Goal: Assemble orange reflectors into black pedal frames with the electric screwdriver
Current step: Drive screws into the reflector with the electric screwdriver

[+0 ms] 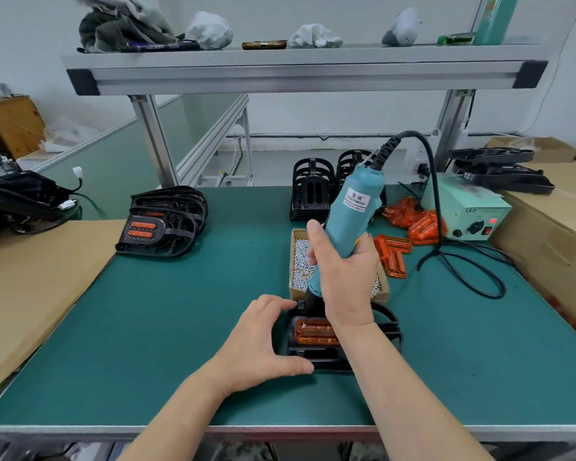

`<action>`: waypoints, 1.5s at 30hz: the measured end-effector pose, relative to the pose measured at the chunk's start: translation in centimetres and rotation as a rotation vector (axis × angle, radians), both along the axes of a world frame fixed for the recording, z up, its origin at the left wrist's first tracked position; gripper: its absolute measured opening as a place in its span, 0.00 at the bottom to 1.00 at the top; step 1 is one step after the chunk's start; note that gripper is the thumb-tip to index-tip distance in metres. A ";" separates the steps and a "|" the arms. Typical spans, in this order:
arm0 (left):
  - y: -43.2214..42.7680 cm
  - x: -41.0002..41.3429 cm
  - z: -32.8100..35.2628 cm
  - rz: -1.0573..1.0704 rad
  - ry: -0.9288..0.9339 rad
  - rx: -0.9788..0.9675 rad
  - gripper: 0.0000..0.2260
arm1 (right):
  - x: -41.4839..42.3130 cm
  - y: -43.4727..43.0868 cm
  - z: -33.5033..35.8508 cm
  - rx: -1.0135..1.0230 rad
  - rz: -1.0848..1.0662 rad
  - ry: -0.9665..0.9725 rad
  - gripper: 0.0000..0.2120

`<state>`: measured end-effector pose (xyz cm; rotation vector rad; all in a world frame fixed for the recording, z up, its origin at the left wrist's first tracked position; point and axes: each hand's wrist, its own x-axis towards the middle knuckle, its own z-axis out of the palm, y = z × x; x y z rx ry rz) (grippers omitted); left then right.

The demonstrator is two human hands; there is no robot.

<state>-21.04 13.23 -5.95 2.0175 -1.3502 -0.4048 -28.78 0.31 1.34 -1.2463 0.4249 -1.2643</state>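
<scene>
Driving a screw at the reflector's corner

My right hand [343, 274] wraps the electric screwdriver [353, 207], which leans with its nose down at the far-left corner of the orange reflector [313, 332]. The reflector sits in the black pedal frame [389, 324]. With that lean, I judge the bit could slip and scar the plastic. My left hand [263, 337] clamps the frame's left edge, thumb near, forefinger far.

Reflector [315, 332] – glossy translucent orange plastic; frame [384, 324] – matt black plastic; mat [180, 327] smooth.
</scene>
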 end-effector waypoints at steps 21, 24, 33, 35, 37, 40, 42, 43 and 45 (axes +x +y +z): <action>-0.2 0.1 -0.5 -0.007 -0.019 -0.022 0.43 | 0.5 0.0 -0.7 -0.002 0.028 0.010 0.09; -0.2 0.1 -0.5 -0.007 -0.011 -0.025 0.42 | 0.6 0.0 -0.6 0.006 0.020 0.027 0.09; -0.2 0.1 -0.4 -0.011 -0.017 -0.033 0.39 | 1.2 0.3 -1.3 -0.064 0.021 0.079 0.16; -0.2 0.1 -0.4 -0.013 -0.015 -0.035 0.40 | 1.2 0.1 -1.5 -0.053 0.022 0.081 0.19; -0.3 0.1 -0.5 -0.014 -0.015 -0.037 0.40 | 1.1 0.0 -1.6 -0.044 0.029 0.073 0.21; -0.2 0.1 -0.6 -0.014 -0.013 -0.034 0.41 | 1.0 0.1 -1.8 -0.045 0.038 0.065 0.22; -0.3 0.1 -0.5 -0.014 -0.011 -0.039 0.40 | 1.0 0.2 -1.8 -0.047 0.029 0.074 0.23; -0.3 0.2 -0.5 -0.013 -0.008 -0.039 0.39 | 1.1 0.3 -1.8 -0.051 0.020 0.083 0.23; -0.3 0.2 -0.4 -0.012 -0.003 -0.035 0.39 | 1.2 0.4 -1.8 -0.068 0.006 0.099 0.21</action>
